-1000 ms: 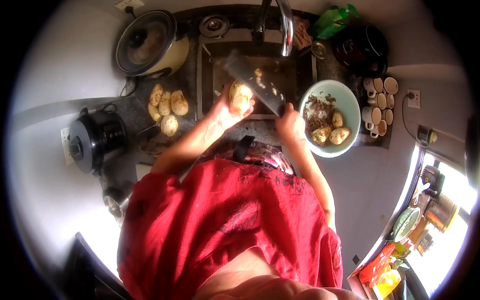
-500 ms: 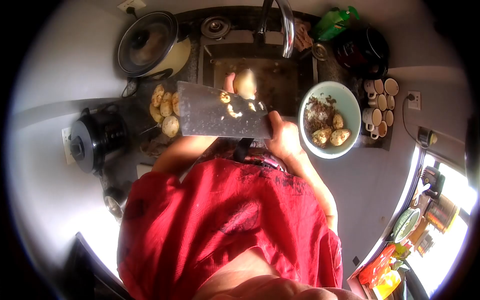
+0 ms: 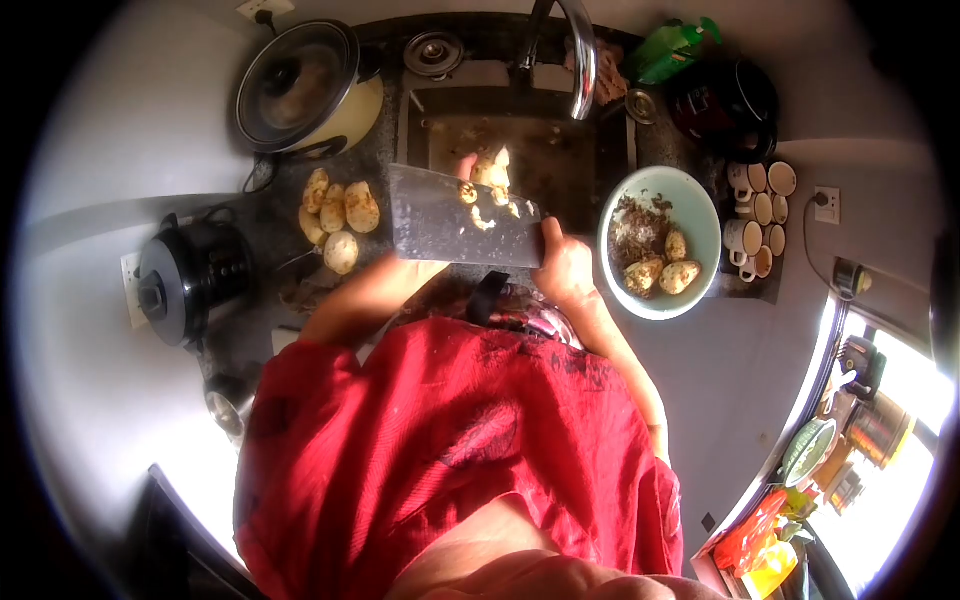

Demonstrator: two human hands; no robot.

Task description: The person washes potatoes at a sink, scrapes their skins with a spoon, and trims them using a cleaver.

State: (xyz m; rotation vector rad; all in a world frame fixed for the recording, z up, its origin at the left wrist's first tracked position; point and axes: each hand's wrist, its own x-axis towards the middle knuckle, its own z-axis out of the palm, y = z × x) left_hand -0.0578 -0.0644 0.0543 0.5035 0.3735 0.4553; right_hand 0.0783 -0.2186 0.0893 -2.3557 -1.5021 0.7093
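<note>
My right hand (image 3: 565,265) is wrapped round the handle of a wide cleaver (image 3: 430,230), its broad blade reaching left over the near side of the sink (image 3: 520,100). Pale shavings cling to the blade's upper part. Just behind the blade's top edge stands a pale, mostly peeled tuber (image 3: 490,168), gripped in my left hand (image 3: 467,167). Only the thumb tip of that hand shows; the blade hides the other fingers. Left of the blade, several pale tubers with brown patches (image 3: 361,207) lie on the dark counter.
On the right, a pale green basin (image 3: 711,240) contains brown peelings and several tubers. White mugs (image 3: 743,236) stand beyond it. A faucet (image 3: 583,70) arches over the sink. Back left sits a lidded pan (image 3: 297,85), with a dark cooker (image 3: 190,280) nearer.
The cleaver has shifted to the right with its shavings still on it. The tuber has turned in my left hand, and its top now looks rougher and pointed.
</note>
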